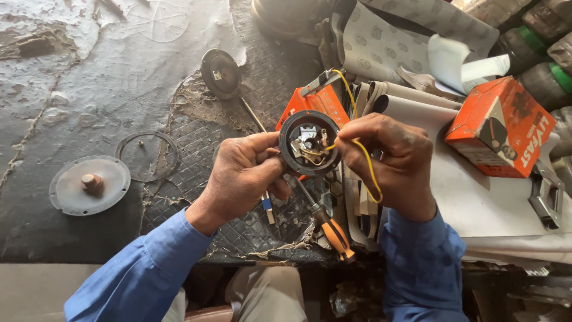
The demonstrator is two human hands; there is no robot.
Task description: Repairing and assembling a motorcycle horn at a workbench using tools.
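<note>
Blue sleeves (137,280) sit closest to the lens, with a bit of trouser leg and a seat edge below them. From the left, on the worn bench (71,89), there's a grey disc (89,183) with a stud in its middle, then a thin ring (146,156) lying flat just beside it. Further up is a dark round cap (220,73) with a rod running off it.

The left hand (241,176) is closed around the horn body (309,142), thumb on the rim, holding it up off the bench with the open side facing the camera. You can see the little contacts and coil bits inside. Behind it lies an orange box (316,102), and under the hands is a screwdriver (326,225) with an orange handle, lying loose.

The right hand (396,161) is pinched shut on a yellow wire (368,167), which loops down past the wrist and also runs up behind the horn. Off to the right there's another orange box (499,126) on a stack of paper, bottles (536,42) behind, and a metal bracket (545,197).

What I'd worry about: that wire looks thin, and pulling it too hard could snap it off at the contact or bend the point arm inside. The horn is only held by fingertips too, so a slip would drop it straight onto the screwdriver.
</note>
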